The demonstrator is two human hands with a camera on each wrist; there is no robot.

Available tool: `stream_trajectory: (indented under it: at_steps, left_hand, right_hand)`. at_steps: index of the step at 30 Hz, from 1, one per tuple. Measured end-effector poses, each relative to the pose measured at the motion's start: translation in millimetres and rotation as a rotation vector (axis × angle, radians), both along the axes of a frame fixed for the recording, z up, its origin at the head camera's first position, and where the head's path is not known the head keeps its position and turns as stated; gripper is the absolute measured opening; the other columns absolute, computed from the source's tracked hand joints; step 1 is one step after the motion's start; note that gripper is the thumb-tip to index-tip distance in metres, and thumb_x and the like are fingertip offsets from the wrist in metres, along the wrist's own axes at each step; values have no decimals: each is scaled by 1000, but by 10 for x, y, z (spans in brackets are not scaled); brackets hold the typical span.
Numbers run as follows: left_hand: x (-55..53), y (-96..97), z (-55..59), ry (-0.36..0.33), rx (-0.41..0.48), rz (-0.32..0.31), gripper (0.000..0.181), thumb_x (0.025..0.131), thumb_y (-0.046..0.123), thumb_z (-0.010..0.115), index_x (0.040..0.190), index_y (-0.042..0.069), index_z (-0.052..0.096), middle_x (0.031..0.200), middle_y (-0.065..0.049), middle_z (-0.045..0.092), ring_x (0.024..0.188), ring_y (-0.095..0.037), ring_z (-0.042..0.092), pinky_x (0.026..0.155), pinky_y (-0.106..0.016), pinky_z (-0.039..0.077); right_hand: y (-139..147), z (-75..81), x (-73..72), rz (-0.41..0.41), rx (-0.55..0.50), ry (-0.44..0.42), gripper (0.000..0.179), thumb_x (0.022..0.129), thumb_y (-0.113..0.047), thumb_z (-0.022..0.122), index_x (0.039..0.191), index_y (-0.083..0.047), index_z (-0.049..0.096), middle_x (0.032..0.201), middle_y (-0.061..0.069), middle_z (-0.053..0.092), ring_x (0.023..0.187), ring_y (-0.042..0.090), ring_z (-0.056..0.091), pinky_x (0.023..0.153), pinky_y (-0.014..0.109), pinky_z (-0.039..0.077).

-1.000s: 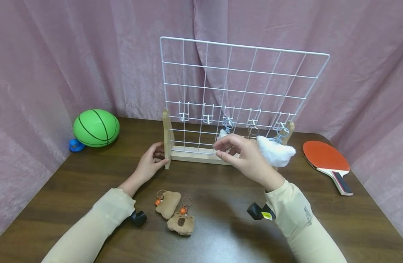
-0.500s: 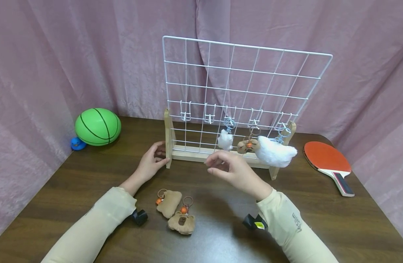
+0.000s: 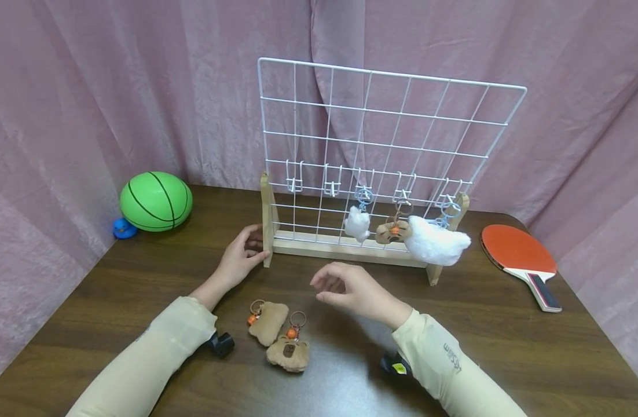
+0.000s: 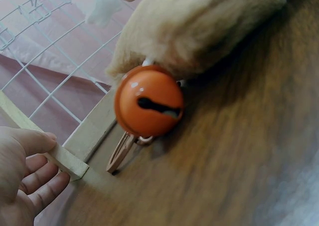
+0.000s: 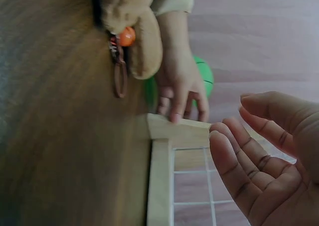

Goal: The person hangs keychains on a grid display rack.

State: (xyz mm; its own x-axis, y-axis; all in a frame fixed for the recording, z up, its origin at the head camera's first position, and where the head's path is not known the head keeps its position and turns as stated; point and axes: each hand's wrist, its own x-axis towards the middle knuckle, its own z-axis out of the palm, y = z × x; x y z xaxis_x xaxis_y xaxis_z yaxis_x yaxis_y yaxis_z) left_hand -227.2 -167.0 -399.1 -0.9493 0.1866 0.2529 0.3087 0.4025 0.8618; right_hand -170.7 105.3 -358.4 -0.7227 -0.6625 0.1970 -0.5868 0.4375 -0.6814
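My left hand [image 3: 239,255] grips the left wooden leg [image 3: 268,231] of a white wire grid rack [image 3: 392,74], thumb in front and fingers behind. My right hand [image 3: 358,289] hovers over the table in front of the rack, fingers loosely bent and nothing between them. Left of it lie two brown plush keychains, one face down [image 3: 269,324] and one face up [image 3: 289,354], each with an orange bell and a ring. On the rack's hooks hang a small white plush keychain [image 3: 358,223], a brown plush keychain [image 3: 388,233] and a bigger white plush keychain [image 3: 436,240].
Two hooks at the rack's left, including the leftmost hook [image 3: 293,185], bear nothing. A green ball [image 3: 156,201] and a blue rubber duck [image 3: 123,228] sit at the back left. A red table tennis paddle [image 3: 518,250] lies at the right. Pink curtains stand behind.
My right hand has moved down and left, away from the hanging keychains, uncovering the small white and brown ones. My left hand stays on the rack's leg.
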Motion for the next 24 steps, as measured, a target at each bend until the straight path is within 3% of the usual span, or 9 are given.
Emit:
stream_trajectory:
  at_steps: [4, 10, 18, 24]
  left_hand:
    - [17, 1, 21, -1, 0, 2, 57, 87, -5, 64, 138, -8, 38, 117, -31, 56, 106, -40, 58, 83, -31, 54]
    - [-5, 1, -3, -6, -11, 7, 57, 87, -6, 64, 138, -9, 38, 117, -31, 56, 106, -40, 57, 84, -34, 54]
    - [-211, -76, -289, -10, 8, 9, 62, 87, -1, 66, 142, -3, 36, 121, -28, 55, 108, -37, 57, 80, -25, 53]
    - [-253, -104, -354, 6, 10, 5, 62, 87, 3, 68, 141, 0, 38, 120, -24, 56, 107, -34, 58, 79, -23, 53]
  right_hand:
    - [-70, -68, -2, 33, 30, -29, 19, 88, -10, 68, 106, -8, 65, 101, 11, 70, 86, 12, 65, 74, 21, 54]
    - [-159, -165, -12, 80, 119, -4, 21, 86, -9, 70, 106, -7, 65, 100, 8, 69, 85, 13, 66, 75, 21, 54]
    - [-260, -267, -23, 125, 252, 17, 22, 85, -11, 71, 106, -8, 66, 101, 4, 66, 83, 11, 64, 79, 21, 52]
    - [-321, -301, -22, 138, 314, 24, 23, 85, -11, 72, 106, -8, 66, 100, 4, 65, 83, 12, 63, 77, 18, 51]
